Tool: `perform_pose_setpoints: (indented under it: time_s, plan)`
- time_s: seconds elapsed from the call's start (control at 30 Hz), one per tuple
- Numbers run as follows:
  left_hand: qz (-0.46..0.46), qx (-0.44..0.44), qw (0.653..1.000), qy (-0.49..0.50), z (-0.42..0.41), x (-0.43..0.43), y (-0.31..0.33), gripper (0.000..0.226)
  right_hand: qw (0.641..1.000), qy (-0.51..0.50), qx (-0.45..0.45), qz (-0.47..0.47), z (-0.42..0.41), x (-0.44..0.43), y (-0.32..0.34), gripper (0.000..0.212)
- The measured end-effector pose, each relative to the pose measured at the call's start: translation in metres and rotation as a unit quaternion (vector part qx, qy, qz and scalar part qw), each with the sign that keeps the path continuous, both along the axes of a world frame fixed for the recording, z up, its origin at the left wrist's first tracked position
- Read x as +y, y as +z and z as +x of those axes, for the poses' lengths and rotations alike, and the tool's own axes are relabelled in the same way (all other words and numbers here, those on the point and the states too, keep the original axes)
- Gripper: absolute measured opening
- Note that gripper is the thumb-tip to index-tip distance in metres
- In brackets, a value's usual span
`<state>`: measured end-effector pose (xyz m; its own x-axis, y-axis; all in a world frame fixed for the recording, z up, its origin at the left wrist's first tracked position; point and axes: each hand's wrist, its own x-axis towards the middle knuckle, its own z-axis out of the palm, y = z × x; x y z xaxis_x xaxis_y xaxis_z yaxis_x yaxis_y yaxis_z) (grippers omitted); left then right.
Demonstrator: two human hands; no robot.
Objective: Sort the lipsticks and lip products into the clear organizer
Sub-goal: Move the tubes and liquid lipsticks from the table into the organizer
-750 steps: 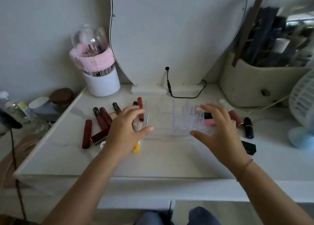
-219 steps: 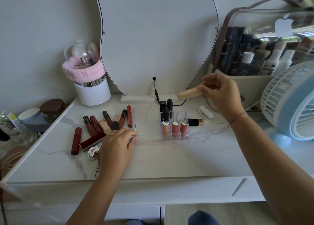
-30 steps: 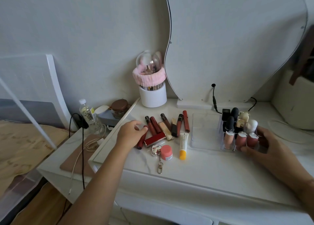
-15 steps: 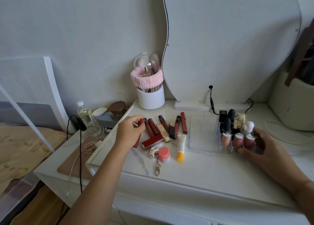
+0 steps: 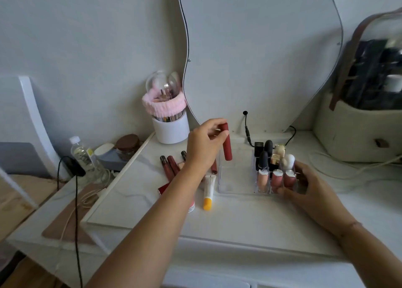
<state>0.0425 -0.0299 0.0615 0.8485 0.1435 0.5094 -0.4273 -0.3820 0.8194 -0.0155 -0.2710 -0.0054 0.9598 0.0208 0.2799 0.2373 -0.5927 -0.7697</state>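
Note:
My left hand pinches a dark red lipstick tube near its top. The tube hangs upright above the left, vacant half of the clear organizer. The organizer's right half holds three pink lip glosses in front and black and gold lipsticks behind. My right hand grips the organizer's right front corner. More brown and red tubes lie on the white tabletop left of the organizer, partly hidden by my left arm. A white tube with a yellow cap lies in front of them.
A white cup with a pink headband stands at the back, beside a wavy mirror. A beige cosmetics bag sits at the right. A water bottle, a brown-lidded jar and cables occupy the lower side table on the left.
My left hand has lifted the dark red tube off the table and carried it right, over the organizer. My right hand stays on the organizer.

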Motion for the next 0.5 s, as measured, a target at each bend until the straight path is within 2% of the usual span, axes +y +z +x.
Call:
perform_pose_setpoints:
  time_s: [0.27,0.5]
  plan:
    - [0.043,0.04,0.998,0.023,0.009,-0.004,-0.033,0.027,1.0,-0.001,-0.002,0.004,0.002,-0.002,-0.002,0.069]
    - [0.019,0.047,0.998,0.025,0.009,-0.003,-0.037,0.034,1.0,0.0,0.0,0.003,0.001,-0.002,-0.001,0.069]
